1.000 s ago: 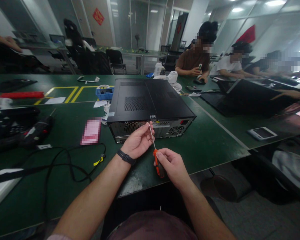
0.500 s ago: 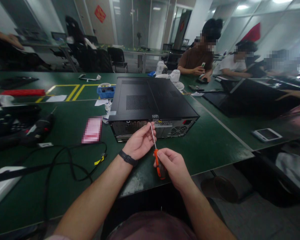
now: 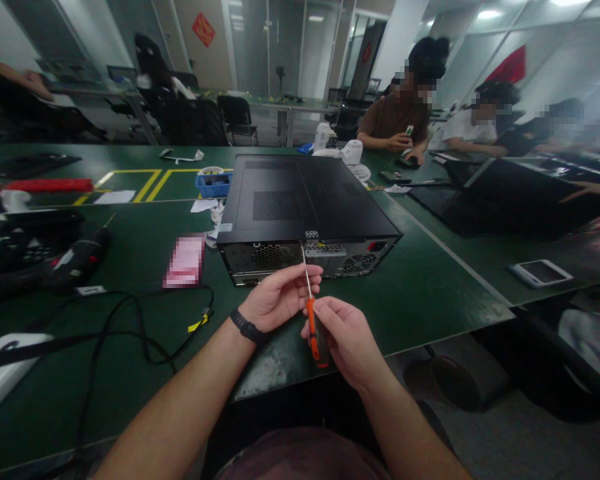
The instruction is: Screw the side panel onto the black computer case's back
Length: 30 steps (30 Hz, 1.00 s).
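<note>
A black computer case (image 3: 305, 200) lies on its side on the green table (image 3: 420, 293), its rear panel facing me. My right hand (image 3: 347, 337) is closed around the orange handle of a thin screwdriver (image 3: 311, 313). The metal shaft points up toward the top edge of the rear panel. My left hand (image 3: 277, 297), with a dark band on the wrist, pinches the shaft between thumb and fingers just below the tip. Whether the tip touches the case I cannot tell.
A pink blurred card (image 3: 184, 260) and black cables (image 3: 130, 327) lie left of the case, with a power tool (image 3: 77, 257) further left. A blue tray (image 3: 213, 183) sits behind. A phone (image 3: 540, 272) lies right. Other people sit at the far right.
My left hand has slid a little down the screwdriver shaft, toward the handle. The right hand and the case have hardly moved.
</note>
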Each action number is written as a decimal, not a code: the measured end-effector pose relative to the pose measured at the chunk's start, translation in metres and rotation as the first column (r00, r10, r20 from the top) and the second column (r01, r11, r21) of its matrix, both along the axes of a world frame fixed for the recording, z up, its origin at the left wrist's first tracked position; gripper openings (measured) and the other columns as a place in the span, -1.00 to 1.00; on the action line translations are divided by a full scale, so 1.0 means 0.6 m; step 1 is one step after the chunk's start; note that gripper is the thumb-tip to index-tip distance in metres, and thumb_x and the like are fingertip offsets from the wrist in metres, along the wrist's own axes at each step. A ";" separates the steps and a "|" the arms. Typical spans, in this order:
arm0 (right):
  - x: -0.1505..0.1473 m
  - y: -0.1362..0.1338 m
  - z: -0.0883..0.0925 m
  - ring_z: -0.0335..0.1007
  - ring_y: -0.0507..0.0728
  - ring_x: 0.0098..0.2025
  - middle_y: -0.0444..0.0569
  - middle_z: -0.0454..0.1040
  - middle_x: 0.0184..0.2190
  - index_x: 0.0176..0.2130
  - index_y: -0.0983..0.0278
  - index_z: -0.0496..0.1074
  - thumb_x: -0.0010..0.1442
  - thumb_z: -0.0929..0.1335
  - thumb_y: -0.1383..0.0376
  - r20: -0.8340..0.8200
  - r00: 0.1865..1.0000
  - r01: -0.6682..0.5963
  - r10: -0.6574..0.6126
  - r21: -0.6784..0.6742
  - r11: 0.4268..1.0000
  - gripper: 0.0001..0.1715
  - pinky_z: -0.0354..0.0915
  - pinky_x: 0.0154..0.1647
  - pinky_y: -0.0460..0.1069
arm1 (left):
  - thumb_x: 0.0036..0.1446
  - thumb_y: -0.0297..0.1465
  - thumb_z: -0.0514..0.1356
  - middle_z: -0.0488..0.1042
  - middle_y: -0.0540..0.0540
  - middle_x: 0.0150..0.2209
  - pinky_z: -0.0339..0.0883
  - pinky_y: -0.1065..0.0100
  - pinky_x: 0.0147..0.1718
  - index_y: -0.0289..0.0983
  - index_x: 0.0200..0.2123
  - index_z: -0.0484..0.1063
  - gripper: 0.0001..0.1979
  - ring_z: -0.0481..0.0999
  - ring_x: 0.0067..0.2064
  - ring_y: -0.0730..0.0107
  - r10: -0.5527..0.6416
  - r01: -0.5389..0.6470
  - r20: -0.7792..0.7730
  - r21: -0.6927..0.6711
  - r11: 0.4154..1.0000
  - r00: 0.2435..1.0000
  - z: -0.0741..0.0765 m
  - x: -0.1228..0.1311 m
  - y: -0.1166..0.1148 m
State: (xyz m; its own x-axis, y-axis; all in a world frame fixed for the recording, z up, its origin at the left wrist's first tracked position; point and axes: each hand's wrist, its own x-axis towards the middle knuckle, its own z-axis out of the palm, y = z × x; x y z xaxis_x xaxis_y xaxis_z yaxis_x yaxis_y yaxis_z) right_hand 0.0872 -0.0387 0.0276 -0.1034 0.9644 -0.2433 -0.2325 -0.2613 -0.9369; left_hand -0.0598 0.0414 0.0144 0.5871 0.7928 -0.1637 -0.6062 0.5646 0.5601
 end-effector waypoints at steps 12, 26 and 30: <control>-0.003 0.003 0.028 0.22 -0.07 -0.67 -0.13 0.50 -0.61 -0.39 0.27 0.44 0.04 0.52 -0.20 -0.072 0.996 -0.051 0.046 -0.070 0.996 -0.39 0.15 -0.67 -0.17 | 0.01 -0.37 0.51 0.58 -0.09 -0.40 0.43 0.47 -0.34 -0.37 -0.27 0.63 -0.75 0.56 -0.39 0.47 -0.095 0.093 0.008 0.148 0.985 0.995 -0.008 -0.003 -0.020; 0.066 0.176 0.143 0.24 0.00 -0.60 -0.19 0.36 -0.67 -0.50 0.23 0.49 0.37 0.33 0.03 0.460 0.510 0.086 -0.727 0.814 0.575 -0.50 0.17 -0.46 -0.04 | 0.06 -0.26 0.51 0.58 -0.05 -0.35 0.38 0.59 -0.44 -0.31 -0.32 0.43 -0.64 0.53 -0.46 0.59 -0.162 0.155 0.029 0.162 0.975 0.986 -0.018 0.005 -0.020; 0.055 0.264 0.153 0.25 0.02 -0.54 -0.17 0.37 -0.65 -0.50 0.24 0.49 0.37 0.32 0.07 0.568 0.383 -0.034 -0.729 0.797 0.603 -0.52 0.13 -0.38 -0.02 | 0.13 -0.21 0.46 0.66 -0.11 -0.28 0.38 0.60 -0.51 -0.25 -0.28 0.30 -0.60 0.57 -0.49 0.55 -0.220 0.214 0.028 0.153 0.965 0.975 -0.027 0.007 -0.019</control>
State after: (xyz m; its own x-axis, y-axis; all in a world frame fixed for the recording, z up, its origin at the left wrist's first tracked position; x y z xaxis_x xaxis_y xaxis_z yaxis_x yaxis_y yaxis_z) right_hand 0.1204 0.1200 0.1193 0.1523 0.7361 0.6595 0.7847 0.3156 -0.5335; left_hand -0.0554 0.0299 -0.0019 0.7517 0.6591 -0.0235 -0.5046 0.5978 0.6229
